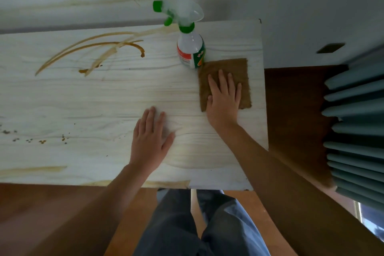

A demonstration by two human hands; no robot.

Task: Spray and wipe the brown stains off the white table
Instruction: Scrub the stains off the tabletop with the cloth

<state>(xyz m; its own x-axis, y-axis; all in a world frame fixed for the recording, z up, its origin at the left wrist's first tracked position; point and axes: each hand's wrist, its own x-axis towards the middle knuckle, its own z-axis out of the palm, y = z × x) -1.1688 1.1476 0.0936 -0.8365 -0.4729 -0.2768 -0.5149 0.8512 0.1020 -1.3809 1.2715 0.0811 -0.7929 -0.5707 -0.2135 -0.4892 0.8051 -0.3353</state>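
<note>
R hand [224, 97] fingers [223, 81] straight, slightly apart, flat on cloth [234, 66] at counter [104, 100] right end. L hand [150, 133] likewise flat on bare counter, holds nothing. Cloth prob soft, limp: bunch from edge. Bottle [191, 50] upright just beside cloth's far corner, likely light, slick: take neck. Stains [99, 44] far left, path unobstructed.

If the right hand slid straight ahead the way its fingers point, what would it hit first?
Probably nothing solid. The right hand lies flat on the brown cloth, and ahead is bare white table. The spray bottle stands just left of that line, so the hand might graze it.
</note>
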